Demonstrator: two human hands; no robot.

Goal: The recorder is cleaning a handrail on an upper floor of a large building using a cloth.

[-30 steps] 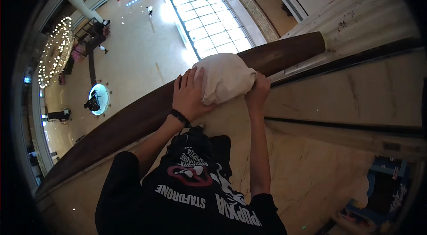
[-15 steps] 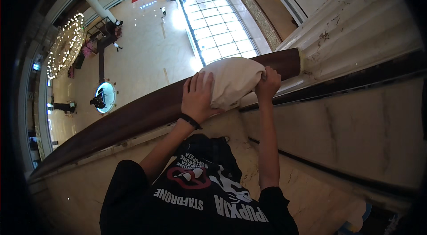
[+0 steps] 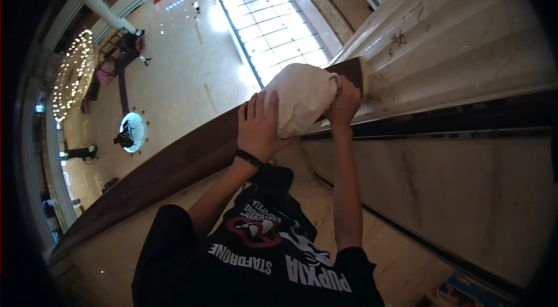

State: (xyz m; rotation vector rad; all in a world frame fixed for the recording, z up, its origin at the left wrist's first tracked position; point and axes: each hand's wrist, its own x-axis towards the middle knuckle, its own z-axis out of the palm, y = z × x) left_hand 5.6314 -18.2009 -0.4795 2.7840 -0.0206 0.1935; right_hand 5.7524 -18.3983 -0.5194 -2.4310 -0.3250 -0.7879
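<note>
A bunched, off-white cloth (image 3: pixel 303 98) lies over the dark wooden handrail (image 3: pixel 192 153) and bulges up above it. My left hand (image 3: pixel 260 127) rests against the cloth's left side, its fingers stretched over the rail and its thumb along the cloth's lower edge. A black band circles that wrist. At the cloth's right end my right hand (image 3: pixel 344 101) is closed, with its fingers wrapped round the fabric. What lies beneath the cloth is hidden.
The rail's right end meets a pale fluted stone column (image 3: pixel 430 40). Beyond the rail, far below, spreads a shiny hall floor (image 3: pixel 174 63) with a round, lit platform (image 3: pixel 137 133) and a few people. A string-lit chandelier (image 3: pixel 74 74) hangs at left.
My right hand has come a little closer to my left, and the cloth between them looks narrower and more upright. The whole view has shifted slightly.
</note>
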